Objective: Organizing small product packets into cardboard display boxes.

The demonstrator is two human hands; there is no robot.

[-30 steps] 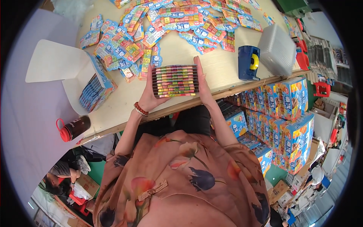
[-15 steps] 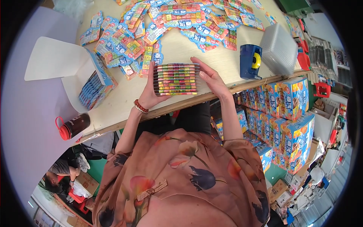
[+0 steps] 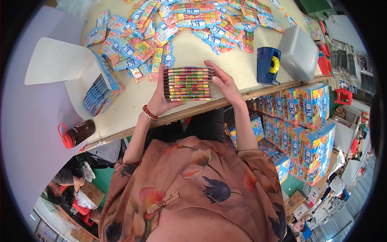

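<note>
Between my two hands, over the table's near edge, is a stack of candy blister packs (image 3: pixel 188 84), held edge-on so rows of coloured pieces show. My left hand (image 3: pixel 160 94) closes on its left end, the thumb along the near side. At the right end my right hand (image 3: pixel 225 84) presses with its fingers and thumb. Loose blister packs (image 3: pixel 133 46) with blue and orange cards lie heaped across the far part of the table. To the left, an open white carton (image 3: pixel 80 90) holds a row of upright packs (image 3: pixel 100 94).
A blue tape dispenser (image 3: pixel 267 66) and a clear plastic tray stack (image 3: pixel 298 52) stand at the right of the table (image 3: pixel 117 125). A dark bottle with a red lid (image 3: pixel 76 134) is at the left edge. Filled boxes (image 3: pixel 306 137) are piled beside me on the right.
Both hands keep their hold on the stack of candy blister packs, which stays nearly in place. The view has shifted very slightly.
</note>
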